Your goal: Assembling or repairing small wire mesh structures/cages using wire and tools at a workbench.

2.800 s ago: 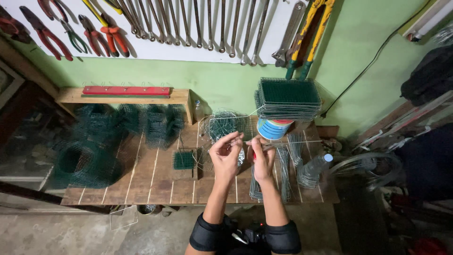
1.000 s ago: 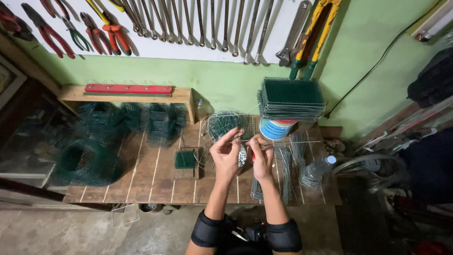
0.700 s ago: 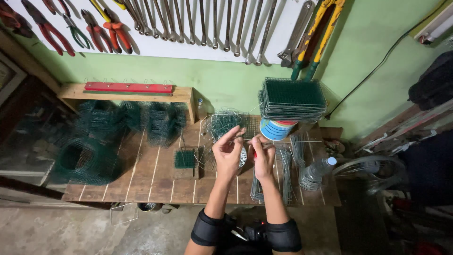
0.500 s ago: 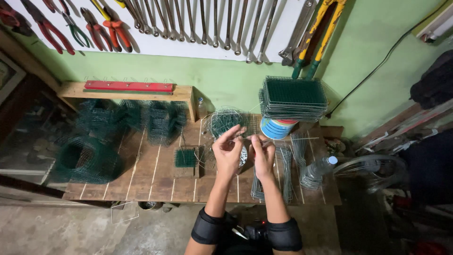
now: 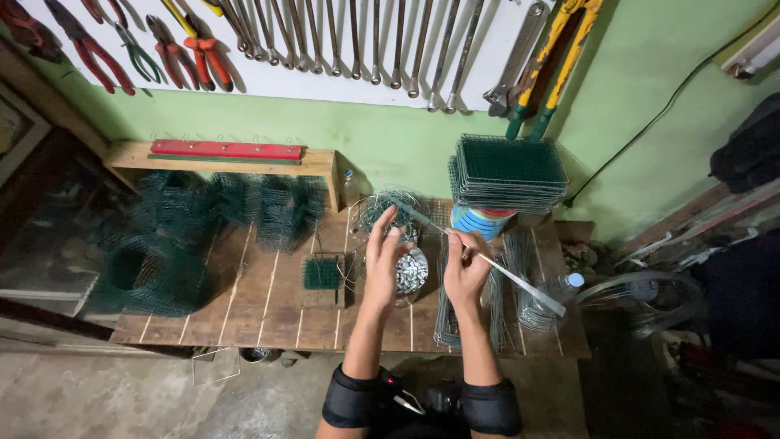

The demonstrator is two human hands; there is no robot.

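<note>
My right hand grips a long flat metal strip that slants from the upper left down to the right over the wooden bench. My left hand is raised beside it, fingertips at the strip's upper end near a small wire mesh piece. Just under my hands sits a round container of small shiny metal bits. A small green mesh square lies left of the container.
Rolls and folded cages of green wire mesh fill the bench's left. A stack of flat green mesh panels rests on a tin at the back right. Wrenches and pliers hang on the wall. A plastic bottle stands at right.
My hands stay together above the container; the strip now tilts farther down to the right, and my left fingers have shifted up along its upper end.
</note>
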